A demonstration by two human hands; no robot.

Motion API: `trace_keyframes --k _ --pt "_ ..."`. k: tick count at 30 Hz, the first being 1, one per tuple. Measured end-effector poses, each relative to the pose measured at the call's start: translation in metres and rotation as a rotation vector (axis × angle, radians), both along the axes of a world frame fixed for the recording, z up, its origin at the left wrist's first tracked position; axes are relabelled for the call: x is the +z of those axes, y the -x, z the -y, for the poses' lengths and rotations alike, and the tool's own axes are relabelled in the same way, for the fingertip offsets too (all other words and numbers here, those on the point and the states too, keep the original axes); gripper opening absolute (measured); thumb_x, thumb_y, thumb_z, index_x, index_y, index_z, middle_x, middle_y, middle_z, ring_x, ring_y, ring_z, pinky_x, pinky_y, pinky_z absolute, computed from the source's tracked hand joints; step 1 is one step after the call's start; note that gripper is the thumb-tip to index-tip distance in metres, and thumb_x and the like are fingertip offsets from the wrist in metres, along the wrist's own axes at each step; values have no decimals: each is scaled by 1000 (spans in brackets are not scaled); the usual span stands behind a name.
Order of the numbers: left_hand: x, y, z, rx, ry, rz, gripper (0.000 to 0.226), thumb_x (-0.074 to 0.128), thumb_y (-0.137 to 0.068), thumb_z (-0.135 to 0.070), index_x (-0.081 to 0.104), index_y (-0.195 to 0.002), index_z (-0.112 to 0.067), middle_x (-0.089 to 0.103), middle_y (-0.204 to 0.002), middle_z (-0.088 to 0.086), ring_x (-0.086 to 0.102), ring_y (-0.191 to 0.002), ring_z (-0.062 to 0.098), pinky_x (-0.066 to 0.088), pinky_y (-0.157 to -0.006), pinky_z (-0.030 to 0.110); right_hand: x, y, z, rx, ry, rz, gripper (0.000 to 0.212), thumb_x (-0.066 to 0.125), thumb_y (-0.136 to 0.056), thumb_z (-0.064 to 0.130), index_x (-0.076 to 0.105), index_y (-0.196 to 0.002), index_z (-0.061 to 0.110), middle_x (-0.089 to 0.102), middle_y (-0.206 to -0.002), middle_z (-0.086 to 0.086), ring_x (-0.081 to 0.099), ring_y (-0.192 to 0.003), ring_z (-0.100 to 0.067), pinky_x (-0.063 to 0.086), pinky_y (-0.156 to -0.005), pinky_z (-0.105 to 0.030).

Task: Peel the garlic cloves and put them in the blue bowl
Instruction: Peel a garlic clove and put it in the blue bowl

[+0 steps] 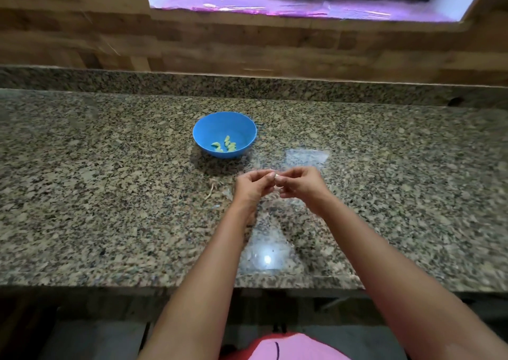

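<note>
1. The speckled granite counter (110, 194) runs the full width of the view; its front edge lies just below the forearms and its back edge meets a low granite upstand under a wood-patterned wall (82, 29).
2. The blue bowl (204, 135) stands alone mid-counter, beyond and a little left of the hands, with bare granite on all sides of it.
3. Several peeled garlic cloves (224, 146) lie in the bowl's bottom, tinted greenish by the light.
4. The left hand (251, 185) and right hand (298, 185) meet above the counter, fingers curled, both pinching one pale garlic clove (278, 177) between their fingertips.
5. Only a small white part of that clove shows; whether skin is on it is hard to make out.
6. A thin scrap of garlic peel (211, 190) lies on the counter just left of the left hand.
7. No writing can be read anywhere.
8. The window sill (302, 7) is cut off at the top, and a pink garment (297, 347) at the bottom.
</note>
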State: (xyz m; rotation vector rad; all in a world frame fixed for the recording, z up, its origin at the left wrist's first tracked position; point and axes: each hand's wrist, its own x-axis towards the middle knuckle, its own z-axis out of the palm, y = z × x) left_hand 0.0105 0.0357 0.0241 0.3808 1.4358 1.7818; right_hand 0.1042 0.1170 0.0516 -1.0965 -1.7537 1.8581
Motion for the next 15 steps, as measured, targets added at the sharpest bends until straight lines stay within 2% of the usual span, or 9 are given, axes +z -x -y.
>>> trace_keyframes --k 2,4,7,8,9,10,11,13,15 --pt "-4 -9 -1 5 85 -181 9 60 -89 -5 67 -88 -9 69 -73 -1 62 -66 7 49 -64 21 2 -10 -9 49 -9 77 7 66 -81 -2 62 -75 -2 60 -63 -11 57 -47 -13 53 -47 -22" --pt "-10 -14 6 -35 249 -478 17 57 -92 -14 69 -105 -11 69 -95 1 61 -80 9 48 -72 23 4 -17 -14 128 -76 248 5 66 -81 -2 62 -81 -5 60 -67 -12 58 -54 -16 54 -50 -23" --pt "-16 -17 20 -108 412 -782 28 49 -97 -19 61 -122 -14 66 -108 4 59 -85 13 50 -71 26 -1 -17 -19 251 -222 490 12 65 -83 1 61 -92 -7 62 -75 -12 58 -58 -15 49 -50 -21" --pt "-20 -18 23 -158 445 -875 31 47 -98 -21 57 -126 -14 64 -115 5 59 -93 14 49 -78 25 -4 -13 -18 292 -271 554 13 63 -84 1 61 -93 -7 63 -79 -13 59 -60 -15 50 -52 -22" --pt "-24 -17 25 -223 488 -980 35 44 -99 -25 51 -132 -16 58 -128 4 55 -111 15 44 -93 26 -7 -9 -18 325 -323 610 11 62 -85 1 61 -94 -6 64 -83 -15 60 -63 -16 53 -56 -24" --pt "-30 -16 26 -291 542 -1088 40 40 -99 -31 44 -138 -18 46 -141 1 42 -129 15 32 -107 30 -10 -6 -17 349 -377 662 10 61 -86 0 61 -94 -6 65 -87 -16 61 -67 -18 56 -62 -29" --pt "-37 -15 27 -354 600 -1178 47 35 -100 -38 33 -144 -21 31 -151 -2 25 -140 15 17 -114 33 -14 -2 -16 367 -424 710 9 59 -86 -2 62 -93 -6 66 -90 -17 62 -71 -20 58 -69 -32" --pt "-48 -12 30 -462 708 -1314 57 24 -99 -47 11 -149 -23 5 -157 -6 -1 -145 13 -5 -113 32 -19 5 -17 382 -485 786 9 59 -86 -2 62 -94 -5 66 -92 -16 61 -73 -19 58 -72 -32" --pt "-55 -14 32 -512 763 -1411 59 15 -99 -50 0 -149 -23 -5 -156 -7 -12 -144 13 -14 -109 31 -17 10 -17 398 -513 848 10 60 -85 0 62 -94 -3 65 -87 -12 60 -69 -18 55 -62 -26"
